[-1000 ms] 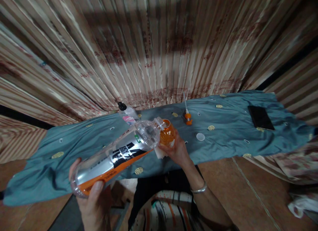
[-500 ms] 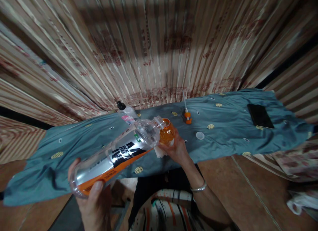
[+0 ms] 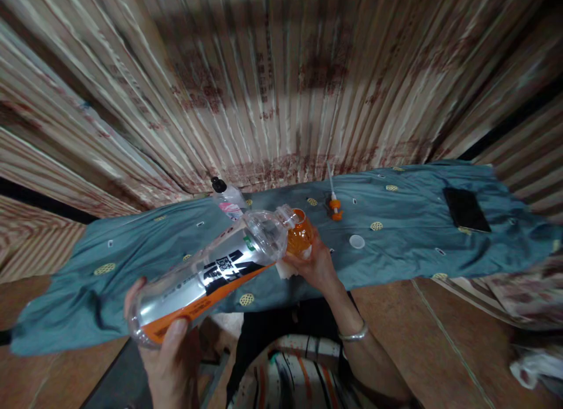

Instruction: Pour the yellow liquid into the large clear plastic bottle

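My left hand (image 3: 169, 350) is closed around the base of a large clear plastic bottle (image 3: 220, 268) with a silver and orange label. The bottle is tilted, its open neck at the mouth of a small orange see-through bottle (image 3: 299, 233). That orange bottle is gripped in my right hand (image 3: 314, 262), fingers wrapped round it. Something white (image 3: 287, 269), perhaps tissue, shows below the orange bottle. Whether liquid is flowing between the two necks I cannot tell. An orange pump head (image 3: 335, 208) with a pale dip tube lies on the cloth beyond my right hand.
A teal cloth (image 3: 409, 245) covers the narrow table. On it are a small white round cap (image 3: 357, 241), a dark flat phone-like object (image 3: 466, 210) at right, and a clear bottle with a black top (image 3: 229, 199) behind the tilted bottle. A striped curtain (image 3: 281, 92) hangs behind.
Both hands and the two bottles keep nearly the same pose, neck to mouth. The whole view has shifted slightly, with things appearing a little further right.
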A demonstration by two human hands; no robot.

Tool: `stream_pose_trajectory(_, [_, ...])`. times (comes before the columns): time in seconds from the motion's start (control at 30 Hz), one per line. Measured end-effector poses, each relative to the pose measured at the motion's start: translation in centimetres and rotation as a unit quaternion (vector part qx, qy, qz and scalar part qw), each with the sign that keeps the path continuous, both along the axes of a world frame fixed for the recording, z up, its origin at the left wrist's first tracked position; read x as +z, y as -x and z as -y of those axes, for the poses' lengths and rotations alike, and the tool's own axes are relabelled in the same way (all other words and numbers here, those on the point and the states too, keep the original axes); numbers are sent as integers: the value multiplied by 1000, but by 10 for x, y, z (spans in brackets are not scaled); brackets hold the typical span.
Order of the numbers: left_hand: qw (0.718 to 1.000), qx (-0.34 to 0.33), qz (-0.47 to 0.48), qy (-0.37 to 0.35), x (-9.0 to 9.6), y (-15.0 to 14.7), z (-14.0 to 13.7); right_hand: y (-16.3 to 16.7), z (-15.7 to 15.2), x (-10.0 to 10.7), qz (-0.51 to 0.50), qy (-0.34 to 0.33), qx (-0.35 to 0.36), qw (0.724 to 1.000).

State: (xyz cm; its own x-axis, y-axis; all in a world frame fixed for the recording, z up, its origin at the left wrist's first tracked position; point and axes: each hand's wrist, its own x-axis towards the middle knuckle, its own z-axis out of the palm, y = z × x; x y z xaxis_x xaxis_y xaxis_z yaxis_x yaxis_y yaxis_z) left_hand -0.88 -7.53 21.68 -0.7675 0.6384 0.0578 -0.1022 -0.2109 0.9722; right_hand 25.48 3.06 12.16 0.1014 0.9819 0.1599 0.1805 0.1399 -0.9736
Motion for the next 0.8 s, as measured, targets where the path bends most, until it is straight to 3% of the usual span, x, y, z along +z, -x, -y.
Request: stream_pose_trajectory(0.8, [1000,-13,-23,1,-7,1,5,0,2,-1,-10,-18,-4,1000])
